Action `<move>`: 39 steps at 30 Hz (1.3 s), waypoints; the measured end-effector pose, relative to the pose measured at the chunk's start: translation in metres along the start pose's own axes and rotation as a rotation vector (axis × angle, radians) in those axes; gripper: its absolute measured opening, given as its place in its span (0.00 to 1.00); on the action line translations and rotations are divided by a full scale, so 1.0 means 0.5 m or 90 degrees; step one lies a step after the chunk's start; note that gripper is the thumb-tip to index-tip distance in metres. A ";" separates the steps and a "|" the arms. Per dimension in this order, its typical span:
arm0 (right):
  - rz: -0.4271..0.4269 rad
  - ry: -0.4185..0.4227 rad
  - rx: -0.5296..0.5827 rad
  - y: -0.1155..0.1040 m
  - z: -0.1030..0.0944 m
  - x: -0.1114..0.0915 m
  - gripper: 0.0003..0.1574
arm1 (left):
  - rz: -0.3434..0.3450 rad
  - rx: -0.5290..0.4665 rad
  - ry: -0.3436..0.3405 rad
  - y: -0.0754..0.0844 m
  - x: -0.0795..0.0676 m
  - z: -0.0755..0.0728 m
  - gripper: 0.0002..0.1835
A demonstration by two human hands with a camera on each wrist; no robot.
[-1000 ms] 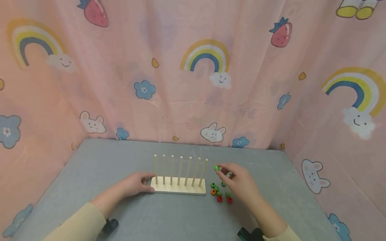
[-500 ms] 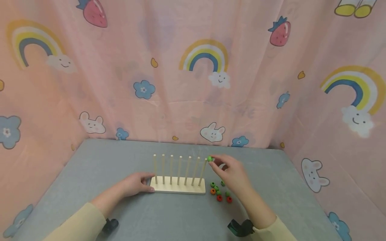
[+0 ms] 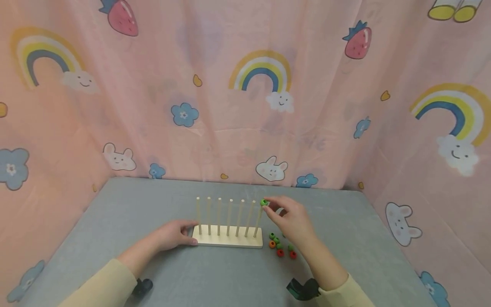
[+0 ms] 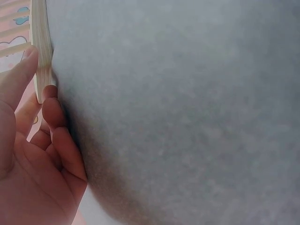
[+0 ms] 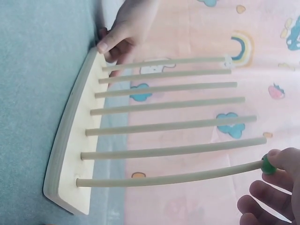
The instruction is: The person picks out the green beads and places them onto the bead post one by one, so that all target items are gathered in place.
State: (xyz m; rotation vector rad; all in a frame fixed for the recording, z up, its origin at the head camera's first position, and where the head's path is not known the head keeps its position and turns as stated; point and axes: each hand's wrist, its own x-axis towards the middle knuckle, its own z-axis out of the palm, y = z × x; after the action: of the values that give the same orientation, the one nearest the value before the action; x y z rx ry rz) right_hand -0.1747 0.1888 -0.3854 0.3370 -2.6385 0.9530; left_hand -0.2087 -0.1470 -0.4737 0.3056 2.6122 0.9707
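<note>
Green bead (image 3: 264, 202), head view: now at the tip of the rightmost rod (image 3: 258, 222); a moment ago just beside that tip, and before that farther right, well apart from it.
Bead and rod together: apparently the start of threading, judging by the tip contact; not yet lowered toward the base.
Right hand (image 3: 288, 217): pinching the green bead between thumb and fingers.
Left hand (image 3: 174, 235): clamped on the left end of the board (image 3: 227, 241), well apart from the right hand; gripping just as before, presumably to steady.
Other six rods (image 3: 229, 218): bare, standing in a row.
Loose beads (image 3: 280, 253): green, orange and red, lying on the surface (image 3: 222, 281) just right of the board; partly hidden by the right hand.
Board end, left wrist view: held between fingers at the edge, close to the surface.
Rod tip, right wrist view: meeting the green bead; partly covered by the thumb, so hard to tell whether already through the hole.
Far board end, same view: gripped by the left hand.
</note>
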 end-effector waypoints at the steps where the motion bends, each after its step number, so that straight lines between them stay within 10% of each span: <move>1: 0.000 -0.001 -0.002 0.000 0.000 0.000 0.14 | 0.002 0.000 0.000 0.000 0.000 0.001 0.34; 13: -0.012 -0.012 -0.019 0.005 0.002 0.003 0.14 | -0.009 -0.003 0.002 0.003 0.002 0.000 0.35; 39: 0.101 -0.208 -0.068 0.073 0.090 -0.025 0.11 | -0.008 -0.008 0.000 0.002 0.003 0.001 0.34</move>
State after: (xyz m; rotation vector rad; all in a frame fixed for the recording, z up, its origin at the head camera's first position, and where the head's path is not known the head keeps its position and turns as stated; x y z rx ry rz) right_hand -0.1846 0.1883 -0.4438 0.2816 -3.0396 0.8609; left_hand -0.2097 -0.1458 -0.4735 0.2853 2.6039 0.9822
